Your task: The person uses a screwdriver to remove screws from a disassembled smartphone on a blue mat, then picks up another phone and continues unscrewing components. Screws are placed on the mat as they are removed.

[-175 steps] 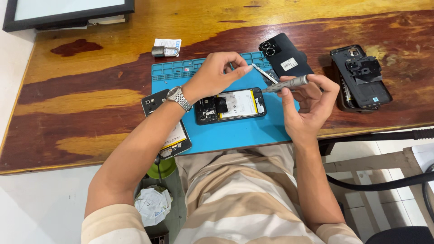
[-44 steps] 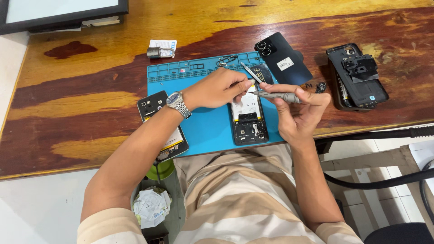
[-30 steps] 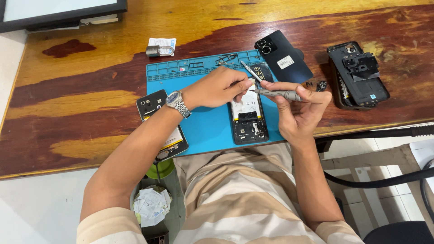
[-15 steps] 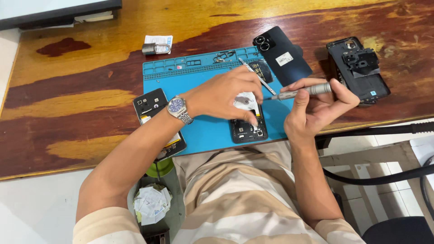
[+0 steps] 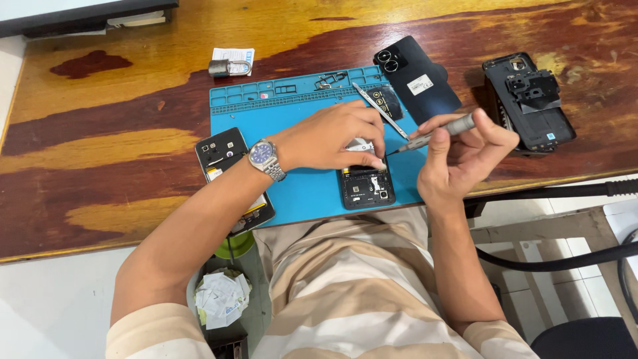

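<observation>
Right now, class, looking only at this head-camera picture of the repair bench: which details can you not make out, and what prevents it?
- Upper part of the opened phone: covered by the left hand.
- Where the screwdriver tip lands: too small, partly behind the left fingertips.
- Second opened phone: the left forearm crosses it.
- Dark-framed object at the top left: cut off by the edge.
- Small parts in the blue mat trays: too small to identify.

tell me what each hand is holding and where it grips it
Right hand pinches a grey screwdriver mid-shaft. Left hand holds tweezers and presses the opened phone.
</observation>
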A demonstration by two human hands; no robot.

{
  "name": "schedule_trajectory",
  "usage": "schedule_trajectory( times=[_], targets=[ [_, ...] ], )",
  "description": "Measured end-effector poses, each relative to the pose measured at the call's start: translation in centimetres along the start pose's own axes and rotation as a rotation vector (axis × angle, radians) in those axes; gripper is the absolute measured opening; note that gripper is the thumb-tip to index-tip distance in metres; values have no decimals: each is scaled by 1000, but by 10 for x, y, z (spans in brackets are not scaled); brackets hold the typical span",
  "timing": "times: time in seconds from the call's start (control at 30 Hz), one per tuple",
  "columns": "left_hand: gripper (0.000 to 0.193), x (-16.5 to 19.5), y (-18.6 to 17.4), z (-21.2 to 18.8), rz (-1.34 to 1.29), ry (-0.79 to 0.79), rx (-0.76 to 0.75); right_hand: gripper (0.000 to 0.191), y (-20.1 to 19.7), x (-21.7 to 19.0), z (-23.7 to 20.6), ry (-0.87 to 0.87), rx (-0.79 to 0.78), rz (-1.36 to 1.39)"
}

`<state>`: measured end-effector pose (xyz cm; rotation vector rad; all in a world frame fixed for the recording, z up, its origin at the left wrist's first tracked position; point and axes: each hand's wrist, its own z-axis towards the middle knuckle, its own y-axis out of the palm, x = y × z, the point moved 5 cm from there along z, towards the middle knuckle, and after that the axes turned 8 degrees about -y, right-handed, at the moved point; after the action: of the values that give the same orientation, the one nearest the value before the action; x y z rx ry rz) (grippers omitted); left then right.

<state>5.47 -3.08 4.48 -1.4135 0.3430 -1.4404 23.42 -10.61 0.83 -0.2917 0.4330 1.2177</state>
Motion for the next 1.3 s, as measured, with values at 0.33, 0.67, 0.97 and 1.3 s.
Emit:
schedule_trajectory(
  times=[0.33, 0.67, 0.97, 1.3],
  targets=[
    [16, 25, 9, -2, -100, 134, -98, 32, -7, 5, -1, 38, 87, 35],
    [12, 27, 10, -2, 12, 138, -47, 33, -8, 6, -3, 56, 120, 37],
    [18, 14, 8, -1, -7, 103, 85, 33, -17, 9, -6, 78, 237, 59],
    [14, -11, -5, 2, -370, -55, 118, 34, -15, 6, -3, 45, 195, 49]
  ],
)
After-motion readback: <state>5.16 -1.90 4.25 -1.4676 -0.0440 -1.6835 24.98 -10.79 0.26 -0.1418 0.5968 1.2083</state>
